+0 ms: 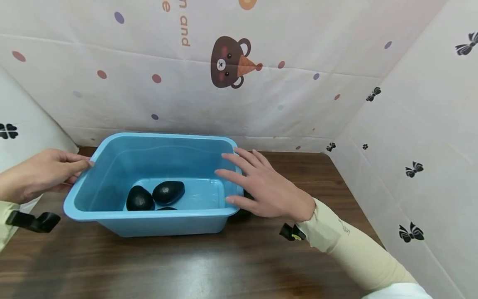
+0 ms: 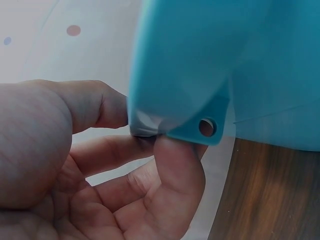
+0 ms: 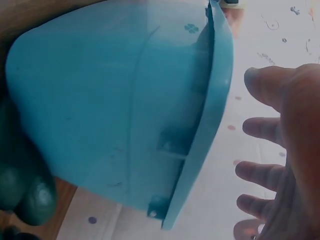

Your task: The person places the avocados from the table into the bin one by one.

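A light blue plastic tub (image 1: pixel 160 225) stands on the table in the head view. My left hand (image 1: pixel 48 172) grips its left rim; the left wrist view shows the thumb on the lip (image 2: pixel 137 117) and fingers curled beneath, by a small tab with a hole. Over the tub's right rim, my right hand (image 1: pixel 265 187) is spread with fingers apart and holds nothing. Inside lie two dark, avocado-shaped fruits (image 1: pixel 169 192), and the top of a third (image 1: pixel 167 208) shows behind the front wall. More dark green fruits (image 3: pixel 37 200) lie outside, against the tub's right end, partly hidden by my right hand.
The dark wood table (image 1: pixel 179 265) extends in front of the tub and to its right. A white printed sheet (image 1: pixel 179 95) rises close behind the tub, with further white sheets (image 1: pixel 429 137) at the sides. Black camera mounts (image 1: pixel 33 221) sit on both wrists.
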The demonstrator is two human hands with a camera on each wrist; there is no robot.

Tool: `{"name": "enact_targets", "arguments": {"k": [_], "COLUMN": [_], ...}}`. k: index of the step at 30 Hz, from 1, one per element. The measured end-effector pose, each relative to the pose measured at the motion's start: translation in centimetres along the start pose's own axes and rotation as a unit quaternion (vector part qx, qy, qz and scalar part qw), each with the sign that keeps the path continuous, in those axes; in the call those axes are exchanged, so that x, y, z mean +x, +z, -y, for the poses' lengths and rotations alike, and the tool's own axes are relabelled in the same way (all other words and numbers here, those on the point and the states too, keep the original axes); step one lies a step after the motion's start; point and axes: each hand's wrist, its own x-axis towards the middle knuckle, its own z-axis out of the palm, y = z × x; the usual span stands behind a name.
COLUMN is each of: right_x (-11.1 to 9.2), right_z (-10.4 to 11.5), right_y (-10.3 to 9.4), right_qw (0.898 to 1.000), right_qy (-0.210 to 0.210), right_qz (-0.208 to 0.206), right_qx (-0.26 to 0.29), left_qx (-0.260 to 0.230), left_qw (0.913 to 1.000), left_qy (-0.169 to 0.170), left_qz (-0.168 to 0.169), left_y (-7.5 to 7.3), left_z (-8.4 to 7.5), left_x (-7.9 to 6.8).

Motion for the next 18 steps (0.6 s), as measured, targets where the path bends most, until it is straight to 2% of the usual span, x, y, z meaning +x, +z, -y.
{"name": "enact_targets", "arguments": {"k": [5,10,14,18], "right_x": [-2.1,-5.0,-7.1,-8.5], "right_z": [-0.6,-1.1,-1.6,-2.1], "right_y": [0.8,2.1,3.9,6.4], "right_qw": [0.998,0.99,0.984,0.978], "right_qy": [0.059,0.117,0.156,0.193], "right_qz": [-0.004,-0.026,-0.043,-0.044], "right_qx": [0.023,0.07,0.076,0.061], "left_qx": [-0.004,-0.006,-0.002,-0.002], "left_qw": [1.0,1.0,1.0,1.0], "left_qy": [-0.003,-0.003,0.0,0.0], "left_qz": [0.0,0.001,-0.001,-0.002], "left_y": [0.1,0.1,0.1,0.0], "left_z": [-0.1,-0.3,-0.3,-0.1], "left_x": [0.1,0.2,0.2,0.1]}}
